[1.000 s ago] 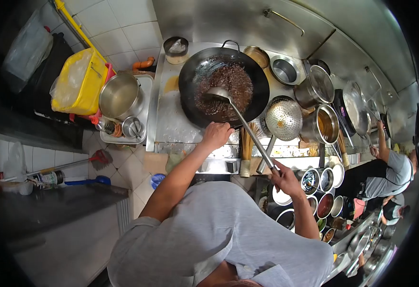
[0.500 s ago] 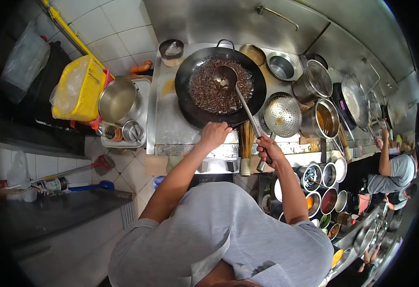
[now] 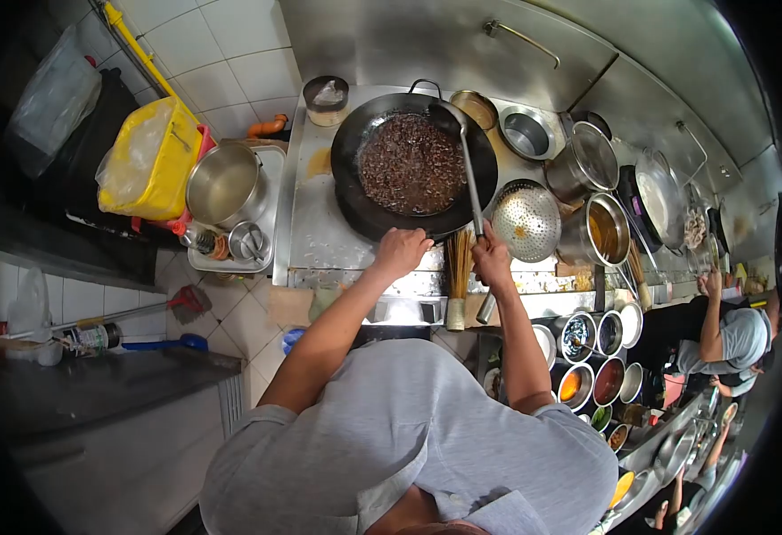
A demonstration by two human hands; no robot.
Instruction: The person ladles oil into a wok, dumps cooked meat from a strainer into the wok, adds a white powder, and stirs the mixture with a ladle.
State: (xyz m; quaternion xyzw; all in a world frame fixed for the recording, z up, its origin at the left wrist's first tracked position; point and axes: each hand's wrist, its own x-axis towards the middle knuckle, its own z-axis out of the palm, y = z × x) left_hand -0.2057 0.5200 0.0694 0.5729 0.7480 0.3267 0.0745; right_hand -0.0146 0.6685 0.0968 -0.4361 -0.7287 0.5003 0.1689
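Note:
A black wok (image 3: 353, 192) stands on the stove, with dark brown chopped food (image 3: 411, 165) in glossy liquid inside. My left hand (image 3: 402, 252) is closed at the wok's near rim; the part it grips is hidden under the fingers. My right hand (image 3: 493, 260) wraps round the long handle of a metal ladle (image 3: 473, 178). The ladle's head is over the wok's far right side, tilted and seen edge-on. Just left of my right hand is a bamboo wok brush (image 3: 459, 276). A perforated skimmer (image 3: 526, 220) lies to the right of the wok.
Steel pots, among them one with brown liquid (image 3: 603, 234), stand right of the skimmer. Several seasoning containers (image 3: 608, 381) are at my right. On the left are a large steel pot (image 3: 224, 185) and a yellow bin (image 3: 144, 160). Another person (image 3: 721, 334) stands far right.
My right hand has moved the ladle from the middle of the food to the wok's far right side, tilting its head. My left hand has stayed at the rim.

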